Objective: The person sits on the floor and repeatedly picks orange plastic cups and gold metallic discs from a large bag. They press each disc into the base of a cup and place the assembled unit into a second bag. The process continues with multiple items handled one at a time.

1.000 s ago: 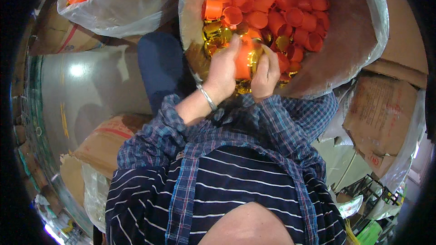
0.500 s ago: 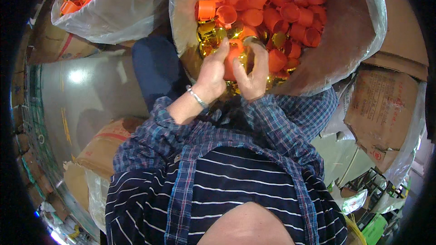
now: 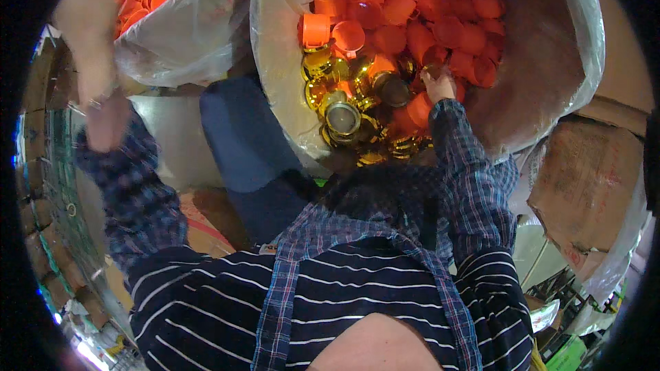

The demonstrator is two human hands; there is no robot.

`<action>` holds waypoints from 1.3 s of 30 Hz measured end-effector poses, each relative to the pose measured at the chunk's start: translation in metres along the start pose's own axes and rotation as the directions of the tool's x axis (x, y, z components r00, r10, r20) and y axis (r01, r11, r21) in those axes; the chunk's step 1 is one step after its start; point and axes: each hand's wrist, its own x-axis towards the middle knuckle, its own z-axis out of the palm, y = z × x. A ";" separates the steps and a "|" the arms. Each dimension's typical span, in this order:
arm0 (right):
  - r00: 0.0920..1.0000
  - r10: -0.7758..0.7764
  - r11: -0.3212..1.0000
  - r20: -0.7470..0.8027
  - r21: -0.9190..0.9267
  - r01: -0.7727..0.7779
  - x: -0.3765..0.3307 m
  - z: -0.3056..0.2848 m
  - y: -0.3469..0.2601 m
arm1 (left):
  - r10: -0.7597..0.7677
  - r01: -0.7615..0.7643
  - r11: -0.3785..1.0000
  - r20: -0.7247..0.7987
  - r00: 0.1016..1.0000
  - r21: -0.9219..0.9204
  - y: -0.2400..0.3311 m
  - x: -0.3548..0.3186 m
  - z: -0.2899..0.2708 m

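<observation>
Inside big clear bag (image 3: 577, 41) at 12 o'clock: right hand (image 3: 437, 85) sits among orange caps (image 3: 440, 20), gold caps (image 3: 344, 113) just beside at 9 o'clock. Fingers dug into pile, grip hidden, cannot tell. Left hand (image 3: 86, 20) up at 10 o'clock, blurry, fingers cannot tell, near second bag (image 3: 185, 34) of orange caps.

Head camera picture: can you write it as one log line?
left hand: raised by orange-cap bag | right hand: among orange plastic caps and shiny gold caps
</observation>
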 end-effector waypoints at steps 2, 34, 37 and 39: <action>0.950 0.188 0.954 0.248 0.185 -0.237 0.029 -0.036 -0.008 | -0.026 0.239 0.660 0.297 0.955 -0.712 0.099 -0.043 0.021; 0.533 -0.520 0.430 -0.667 0.334 0.839 -0.222 0.012 -0.082 | 0.129 0.560 -0.826 0.941 0.311 -0.072 0.307 -0.144 -0.029; 0.431 -0.500 0.327 -0.752 0.296 0.897 -0.240 0.019 -0.090 | 0.063 0.562 -0.807 0.919 0.390 -0.183 0.307 -0.146 -0.053; 0.447 -0.479 0.345 -0.755 0.307 0.887 -0.247 0.021 -0.093 | 0.004 0.597 -0.759 0.915 0.403 -0.260 0.309 -0.149 -0.065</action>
